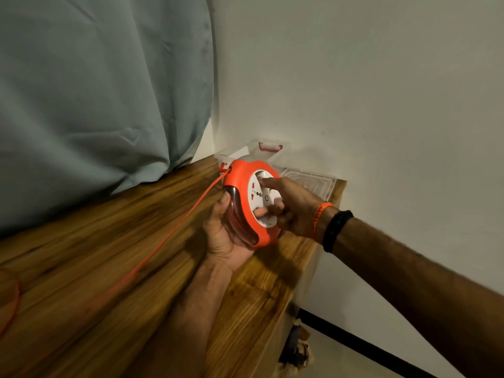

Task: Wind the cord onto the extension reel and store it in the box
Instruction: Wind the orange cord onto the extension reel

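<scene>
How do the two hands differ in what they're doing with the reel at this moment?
The left hand cups the reel from below, fingers wrapped round its orange rim; the right hand reaches across from the right and lies on the white socket face. The left grip carries the reel above the table; the right one has a finger stretched out over the face's top. The right wrist wears bands; the left is bare. Both touch the reel.

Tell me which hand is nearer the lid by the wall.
Right. The right hand lies on the reel face just before the lid; the left hand cups the reel's far side.
</scene>
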`<act>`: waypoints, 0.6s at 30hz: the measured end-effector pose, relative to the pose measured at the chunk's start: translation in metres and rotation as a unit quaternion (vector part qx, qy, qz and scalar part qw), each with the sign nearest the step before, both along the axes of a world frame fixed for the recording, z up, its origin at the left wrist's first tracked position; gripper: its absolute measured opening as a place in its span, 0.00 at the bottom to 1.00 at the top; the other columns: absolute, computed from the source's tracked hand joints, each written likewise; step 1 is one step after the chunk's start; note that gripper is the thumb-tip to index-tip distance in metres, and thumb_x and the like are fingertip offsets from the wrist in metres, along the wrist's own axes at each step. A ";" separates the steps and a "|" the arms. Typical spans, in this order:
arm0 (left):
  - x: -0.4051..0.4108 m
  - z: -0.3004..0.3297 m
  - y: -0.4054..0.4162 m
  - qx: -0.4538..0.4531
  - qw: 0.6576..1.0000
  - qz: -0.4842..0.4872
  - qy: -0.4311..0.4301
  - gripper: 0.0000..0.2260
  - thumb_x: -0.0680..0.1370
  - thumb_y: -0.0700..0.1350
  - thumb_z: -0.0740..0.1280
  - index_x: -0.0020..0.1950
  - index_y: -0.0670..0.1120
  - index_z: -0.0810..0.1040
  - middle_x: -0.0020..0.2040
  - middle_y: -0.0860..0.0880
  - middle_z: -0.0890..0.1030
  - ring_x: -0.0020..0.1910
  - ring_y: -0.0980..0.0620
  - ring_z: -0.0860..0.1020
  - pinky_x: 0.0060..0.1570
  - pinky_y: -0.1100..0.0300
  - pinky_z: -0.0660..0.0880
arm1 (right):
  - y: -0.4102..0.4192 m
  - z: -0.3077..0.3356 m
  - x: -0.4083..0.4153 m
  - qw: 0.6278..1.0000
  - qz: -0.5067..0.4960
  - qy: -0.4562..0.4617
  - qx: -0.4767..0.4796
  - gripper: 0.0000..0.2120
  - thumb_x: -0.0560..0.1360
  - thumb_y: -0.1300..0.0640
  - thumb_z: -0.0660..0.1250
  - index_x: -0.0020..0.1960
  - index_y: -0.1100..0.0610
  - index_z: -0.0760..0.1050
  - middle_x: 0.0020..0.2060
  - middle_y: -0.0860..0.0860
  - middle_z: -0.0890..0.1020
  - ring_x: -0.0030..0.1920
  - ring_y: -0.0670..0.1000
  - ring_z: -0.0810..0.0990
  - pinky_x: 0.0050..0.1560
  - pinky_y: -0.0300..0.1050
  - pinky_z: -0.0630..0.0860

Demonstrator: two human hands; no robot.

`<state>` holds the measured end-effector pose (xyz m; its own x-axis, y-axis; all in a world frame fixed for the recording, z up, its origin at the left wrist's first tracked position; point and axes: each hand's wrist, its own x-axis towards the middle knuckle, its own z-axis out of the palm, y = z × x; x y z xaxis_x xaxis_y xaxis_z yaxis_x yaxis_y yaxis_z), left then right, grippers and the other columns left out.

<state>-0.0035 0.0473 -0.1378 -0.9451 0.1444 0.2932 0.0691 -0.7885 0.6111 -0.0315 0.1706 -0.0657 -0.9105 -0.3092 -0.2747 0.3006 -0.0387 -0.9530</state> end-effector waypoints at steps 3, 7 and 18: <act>0.000 0.000 -0.004 0.010 1.000 -0.001 0.004 0.42 0.63 0.57 0.76 0.72 0.41 0.70 0.67 0.33 0.73 0.65 0.32 0.72 0.68 0.32 0.61 | 0.009 0.003 0.002 0.998 0.018 0.030 0.060 0.21 0.77 0.50 0.66 0.65 0.62 0.71 0.38 0.58 0.85 0.18 0.44 0.69 0.18 0.32 0.58; 0.001 0.001 -0.006 0.036 0.999 0.004 -0.005 0.39 0.64 0.57 0.75 0.72 0.45 0.72 0.68 0.39 0.75 0.65 0.37 0.75 0.57 0.37 0.73 | 0.018 0.010 0.006 0.952 -0.005 0.190 0.238 0.16 0.75 0.48 0.69 0.47 0.63 0.81 0.33 0.53 0.87 0.17 0.42 0.71 0.20 0.33 0.63; 0.000 -0.003 -0.008 0.025 1.000 -0.002 0.000 0.36 0.66 0.58 0.74 0.70 0.44 0.73 0.66 0.37 0.77 0.65 0.36 0.75 0.58 0.37 0.73 | 0.023 0.015 0.014 0.694 0.044 0.575 0.432 0.27 0.70 0.41 0.72 0.67 0.47 0.74 0.42 0.50 0.88 0.51 0.51 0.85 0.56 0.46 0.78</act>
<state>-0.0039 0.0393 -0.1413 -0.9447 0.1339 0.2994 0.0653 -0.8178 0.5718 -0.0176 0.1934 -0.0505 -0.6687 -0.5500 0.5004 -0.7128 0.6656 -0.2210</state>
